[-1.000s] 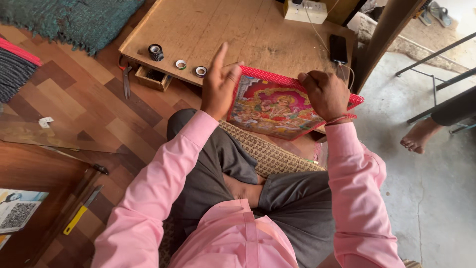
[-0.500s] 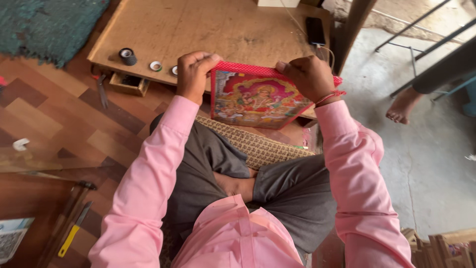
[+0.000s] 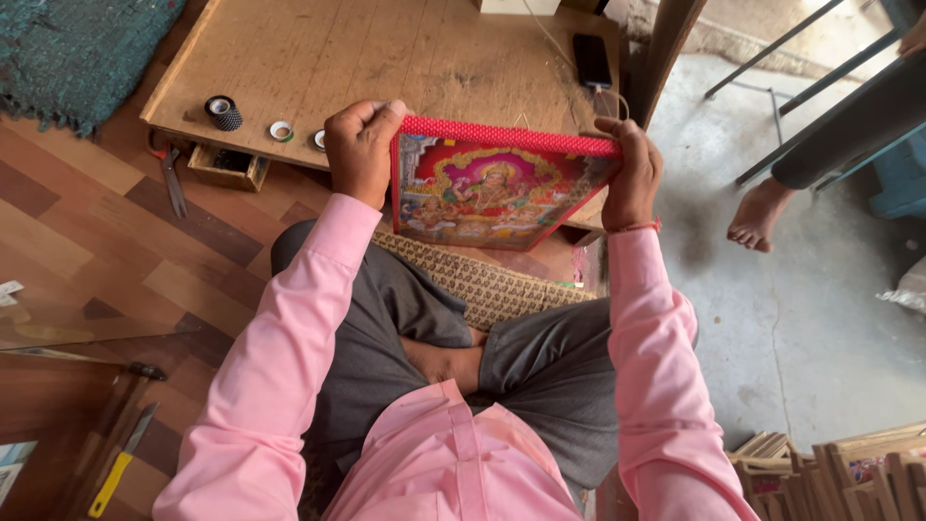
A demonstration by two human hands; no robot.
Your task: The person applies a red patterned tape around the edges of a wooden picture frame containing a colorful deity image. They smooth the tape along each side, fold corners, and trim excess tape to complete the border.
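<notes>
I sit cross-legged on the floor in a pink shirt and grey trousers. Both hands hold up a framed colourful picture [image 3: 487, 188] with a red dotted border, tilted toward me over my knees. My left hand [image 3: 359, 150] is closed around the frame's left top corner. At the right top corner my right hand [image 3: 632, 174], with a red thread on the wrist, grips the frame. A low wooden board [image 3: 386, 58] lies just beyond the picture.
On the board are a roll of black tape [image 3: 223, 112], two small tape rings [image 3: 281, 130] and a black phone [image 3: 591, 60] on a cable. Scissors [image 3: 172, 178] lie on the floor beside a small wooden box [image 3: 228, 166]. A woven mat [image 3: 482, 280], another person's bare foot [image 3: 762, 214], stacked frames [image 3: 839, 473].
The picture has been raised and tilted more upright toward me. My left hand went from fingers spread on its corner to a closed grip. The view shifted slightly.
</notes>
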